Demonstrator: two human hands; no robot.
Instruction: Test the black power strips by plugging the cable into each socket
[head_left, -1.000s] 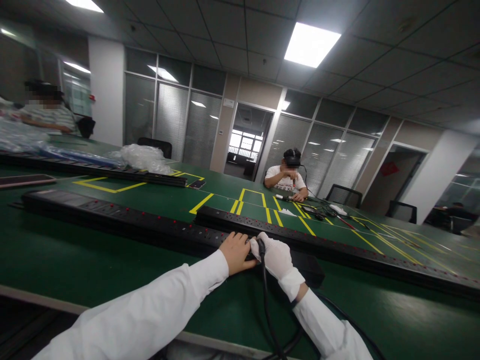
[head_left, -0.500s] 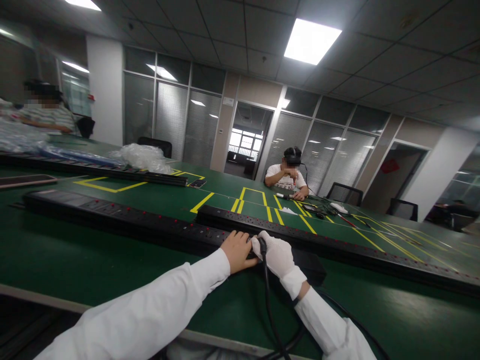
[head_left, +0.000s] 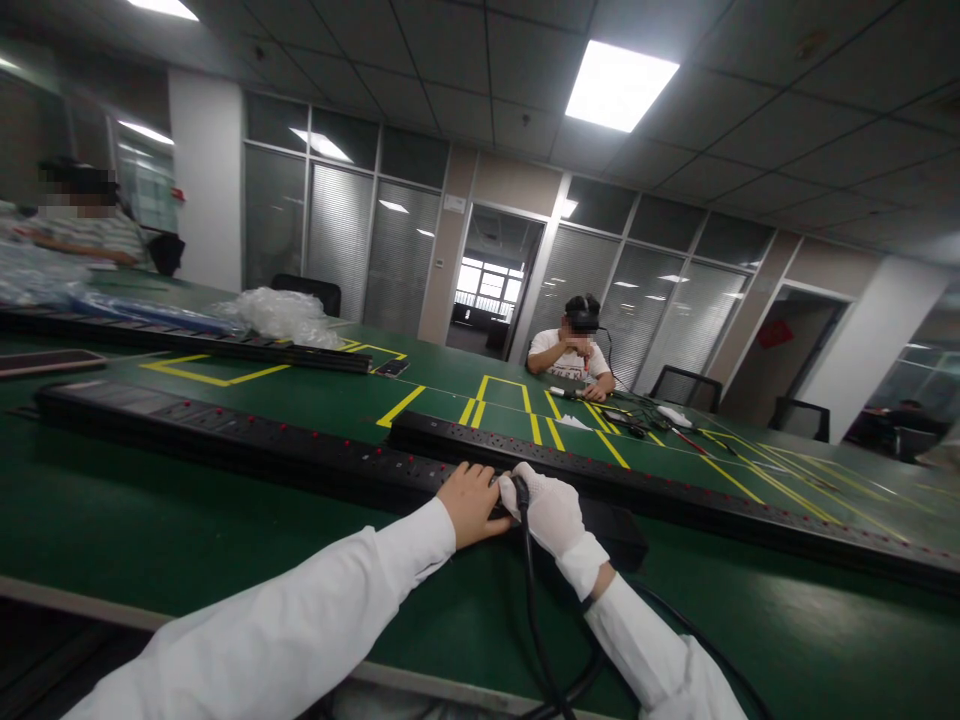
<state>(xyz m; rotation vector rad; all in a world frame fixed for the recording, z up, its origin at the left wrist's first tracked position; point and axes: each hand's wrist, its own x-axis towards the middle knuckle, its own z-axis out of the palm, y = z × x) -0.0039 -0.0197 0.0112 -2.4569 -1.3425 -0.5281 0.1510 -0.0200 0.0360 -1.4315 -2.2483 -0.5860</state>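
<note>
A long black power strip (head_left: 247, 428) with red-dotted sockets lies across the table in front of me. My left hand (head_left: 469, 502), bare, is closed over the strip, fingers on top and thumb on the near side. Close beside it, my right hand (head_left: 551, 510) in a white glove grips a black power plug (head_left: 520, 488) down against the strip. The plug's cable (head_left: 531, 590) hangs toward me and loops at the table edge. Whether the plug is fully seated in a socket is hidden by my fingers.
A second black strip (head_left: 675, 498) runs behind my hands to the right. At left lie clear plastic wrap (head_left: 277, 315), further dark bars (head_left: 315, 356) and a phone (head_left: 51, 364). A person (head_left: 570, 350) sits across the green table (head_left: 225, 540), another person (head_left: 97, 230) at far left.
Both hands keep their places on the strip and plug. The whole view has shifted slightly.
</note>
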